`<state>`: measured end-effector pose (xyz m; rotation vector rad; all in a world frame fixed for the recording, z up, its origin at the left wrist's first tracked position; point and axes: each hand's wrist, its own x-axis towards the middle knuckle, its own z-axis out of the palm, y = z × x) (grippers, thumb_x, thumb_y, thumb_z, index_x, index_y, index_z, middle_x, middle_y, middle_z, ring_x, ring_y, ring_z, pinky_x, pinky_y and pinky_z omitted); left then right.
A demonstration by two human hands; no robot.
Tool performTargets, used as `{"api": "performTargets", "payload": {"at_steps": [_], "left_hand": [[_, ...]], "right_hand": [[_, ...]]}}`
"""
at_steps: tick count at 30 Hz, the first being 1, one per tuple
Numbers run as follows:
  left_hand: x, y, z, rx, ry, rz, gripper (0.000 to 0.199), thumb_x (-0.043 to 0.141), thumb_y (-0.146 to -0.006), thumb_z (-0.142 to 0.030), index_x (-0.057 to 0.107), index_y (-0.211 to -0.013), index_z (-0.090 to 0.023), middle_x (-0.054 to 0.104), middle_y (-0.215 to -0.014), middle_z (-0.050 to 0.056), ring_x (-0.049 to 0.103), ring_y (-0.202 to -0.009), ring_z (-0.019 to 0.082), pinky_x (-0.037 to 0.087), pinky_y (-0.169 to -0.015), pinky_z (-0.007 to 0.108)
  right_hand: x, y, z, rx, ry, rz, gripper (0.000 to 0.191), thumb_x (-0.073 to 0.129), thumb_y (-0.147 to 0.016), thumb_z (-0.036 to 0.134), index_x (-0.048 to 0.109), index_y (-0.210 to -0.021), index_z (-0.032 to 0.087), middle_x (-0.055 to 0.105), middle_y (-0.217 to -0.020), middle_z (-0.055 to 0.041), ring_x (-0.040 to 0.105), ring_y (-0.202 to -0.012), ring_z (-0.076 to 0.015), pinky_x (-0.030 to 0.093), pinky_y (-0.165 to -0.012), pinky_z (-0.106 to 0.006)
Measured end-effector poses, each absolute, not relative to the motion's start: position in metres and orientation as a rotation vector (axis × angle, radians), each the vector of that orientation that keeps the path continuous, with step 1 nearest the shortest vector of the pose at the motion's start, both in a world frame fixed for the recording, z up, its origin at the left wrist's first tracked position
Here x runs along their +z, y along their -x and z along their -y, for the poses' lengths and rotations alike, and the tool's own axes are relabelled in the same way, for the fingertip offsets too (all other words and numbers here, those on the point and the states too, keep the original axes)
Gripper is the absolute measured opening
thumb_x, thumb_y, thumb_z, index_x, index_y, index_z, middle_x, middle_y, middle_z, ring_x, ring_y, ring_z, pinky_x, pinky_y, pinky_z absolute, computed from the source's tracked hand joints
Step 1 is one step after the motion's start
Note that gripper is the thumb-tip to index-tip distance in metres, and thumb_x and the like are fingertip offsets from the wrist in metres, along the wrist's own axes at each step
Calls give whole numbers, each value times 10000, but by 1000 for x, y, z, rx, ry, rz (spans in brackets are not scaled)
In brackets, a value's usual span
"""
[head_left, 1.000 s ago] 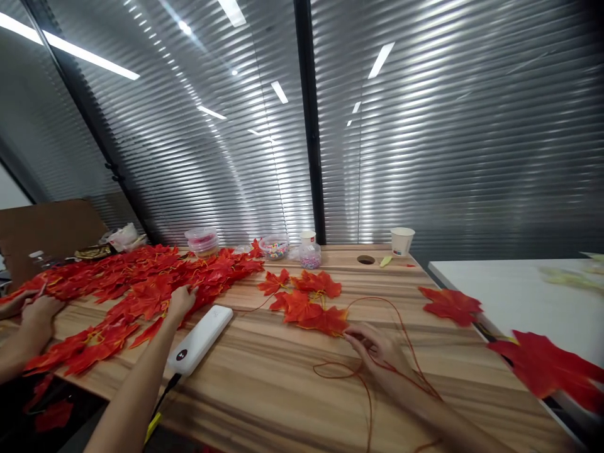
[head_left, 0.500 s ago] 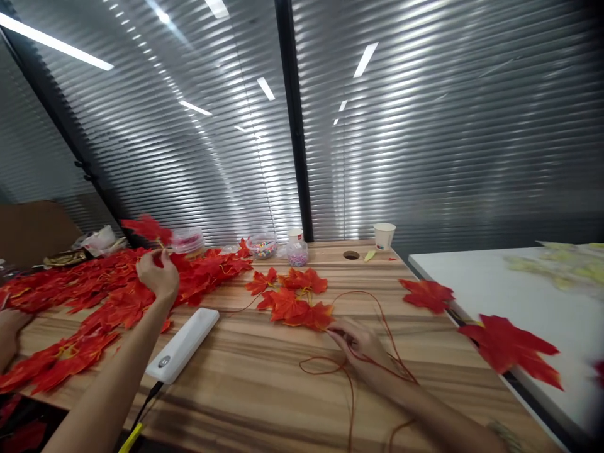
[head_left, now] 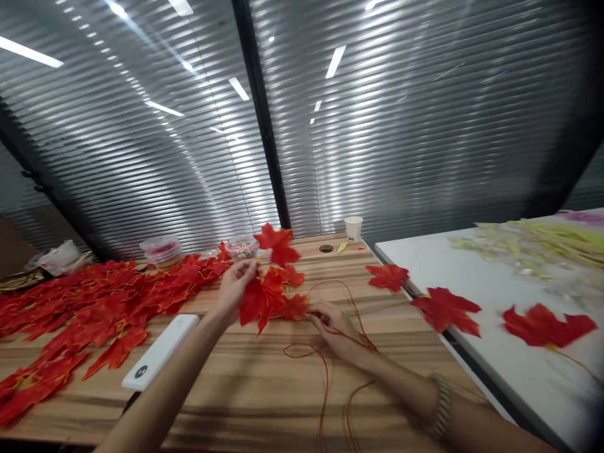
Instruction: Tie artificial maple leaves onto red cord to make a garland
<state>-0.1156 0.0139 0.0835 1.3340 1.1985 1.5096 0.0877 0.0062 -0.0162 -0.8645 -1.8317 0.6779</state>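
My left hand [head_left: 236, 286] pinches artificial maple leaves by their stems. One red leaf [head_left: 277, 244] stands up past the fingertips, and another larger one [head_left: 259, 299] hangs below them. Behind and beside these lies a small cluster of orange-red leaves [head_left: 292, 306], partly covered. My right hand [head_left: 333, 327] is closed at the cluster's right edge, with a thin red cord [head_left: 346, 336] running through its fingers. Loops of that cord trail over the wooden table [head_left: 245, 390] toward the near edge. Whether the right fingertips also grip a leaf, I cannot tell.
A heap of red maple leaves [head_left: 108, 296] covers the left side. Near it lies a white power bank [head_left: 163, 349]. Plastic tubs [head_left: 161, 248], a bead container [head_left: 243, 247] and a paper cup [head_left: 353, 228] stand at the back. Single leaves [head_left: 446, 309] lie rightward, by a white table [head_left: 415, 251].
My left hand has come rightward from the leaf heap to the small cluster, carrying leaves. My right hand stays at the cluster with the cord. The view has turned right; another person's hand has left it.
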Motion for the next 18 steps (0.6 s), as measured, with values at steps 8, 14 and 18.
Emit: {"api": "performTargets", "payload": {"at_steps": [8,14,18], "left_hand": [[24,45,-25,1176,-1187,-897,373,643,-638,-486,522,-758,-154,455,-506,-61,426,-406,62,333,-417,183],[13,58,-20,1209,-1204,-1005,303,700,-627,-354,588,-800,-132,587,-703,2,535,-599,82,413,-570,180],[13,56,-15,1219,-1193,-1033,316,722,-602,-314,603,-838,-141,629,-761,20,565,-691,111,428,-639,200]], "right_hand": [[-10,-92,-11,655,885,1677,165,491,-803,255,639,-776,188,621,-764,-47,548,-714,-153,427,-648,-254],[-21,-91,-15,859,962,1580,250,479,-809,351,664,-813,184,666,-761,-37,592,-704,-167,472,-667,-277],[-25,-90,-15,919,935,1553,266,486,-805,373,672,-829,184,676,-786,-42,614,-722,-178,480,-684,-284]]}}
